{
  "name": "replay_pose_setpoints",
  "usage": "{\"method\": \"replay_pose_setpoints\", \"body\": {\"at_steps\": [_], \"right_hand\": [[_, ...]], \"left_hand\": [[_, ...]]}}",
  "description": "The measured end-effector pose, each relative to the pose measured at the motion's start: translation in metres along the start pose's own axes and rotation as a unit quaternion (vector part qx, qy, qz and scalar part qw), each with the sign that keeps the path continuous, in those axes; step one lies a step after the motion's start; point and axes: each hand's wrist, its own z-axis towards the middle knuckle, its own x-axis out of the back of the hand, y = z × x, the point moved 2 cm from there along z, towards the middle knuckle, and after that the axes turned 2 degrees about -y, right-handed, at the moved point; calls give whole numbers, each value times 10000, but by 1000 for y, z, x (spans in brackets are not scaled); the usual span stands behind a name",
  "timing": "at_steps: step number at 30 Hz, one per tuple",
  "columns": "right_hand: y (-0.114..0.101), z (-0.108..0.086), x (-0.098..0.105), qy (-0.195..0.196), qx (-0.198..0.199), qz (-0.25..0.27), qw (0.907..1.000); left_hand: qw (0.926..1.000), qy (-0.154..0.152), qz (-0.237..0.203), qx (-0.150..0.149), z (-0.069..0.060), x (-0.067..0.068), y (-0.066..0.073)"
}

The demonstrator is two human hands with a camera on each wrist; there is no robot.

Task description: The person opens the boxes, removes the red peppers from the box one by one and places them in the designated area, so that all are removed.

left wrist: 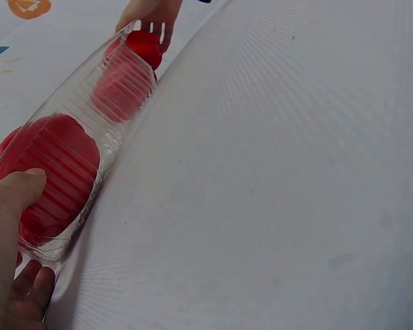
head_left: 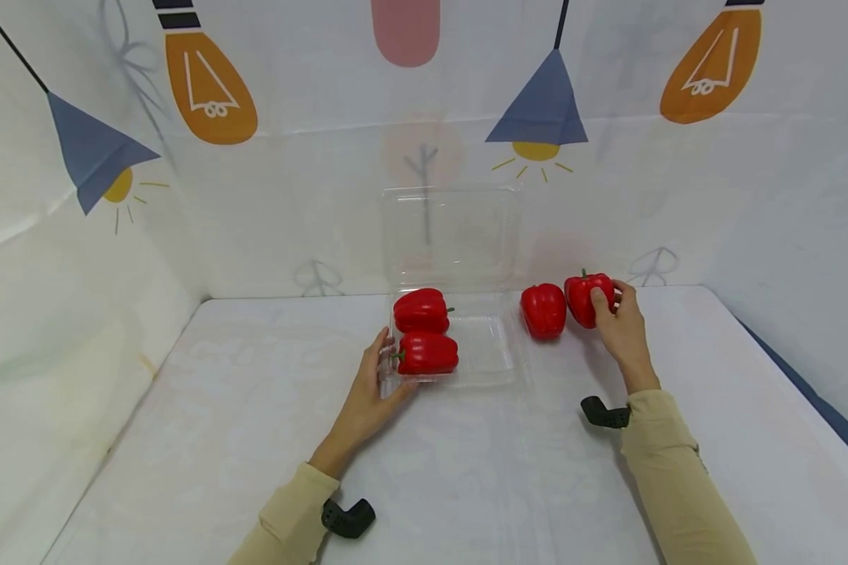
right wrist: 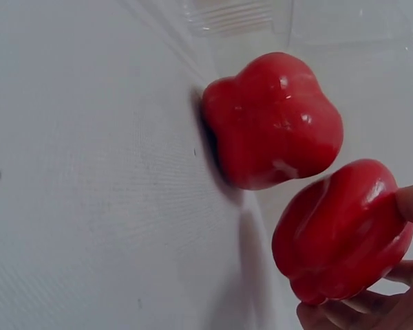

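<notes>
My right hand (head_left: 621, 326) holds a red bell pepper (head_left: 583, 300) between thumb and fingers, just right of a second bell pepper (head_left: 543, 311) on the table. In the right wrist view the held bell pepper (right wrist: 344, 230) looks tilted and its shadow falls apart from it. My left hand (head_left: 370, 391) grips the near left corner of a clear plastic clamshell container (head_left: 491, 345), thumb along its front wall. Inside, on the left, two bell peppers lie on their sides, a far one (head_left: 421, 311) and a near one (head_left: 427, 354). The container's right half holds nothing.
The container's clear lid (head_left: 459, 235) stands raised at the back, in front of a white printed cloth backdrop (head_left: 311, 204). White cloth covers the table (head_left: 184, 439). A dark wrist device (head_left: 349, 519) sits at the left cuff, another (head_left: 604, 413) at the right.
</notes>
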Motion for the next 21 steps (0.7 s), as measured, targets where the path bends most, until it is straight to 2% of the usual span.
{"method": "replay_pose_setpoints", "body": {"at_steps": [9,16,21], "right_hand": [[5,1,-1,-74,-274,-84,9996],[10,2,-4,-105,-452,47,9989],[15,3,-4,-9,-541,26,9985]], "left_hand": [[9999,-11,-60,138,0,0,1],[9999,54,95,25,4,-9,-39],[10000,64,58,-33,4,-9,-40]]}}
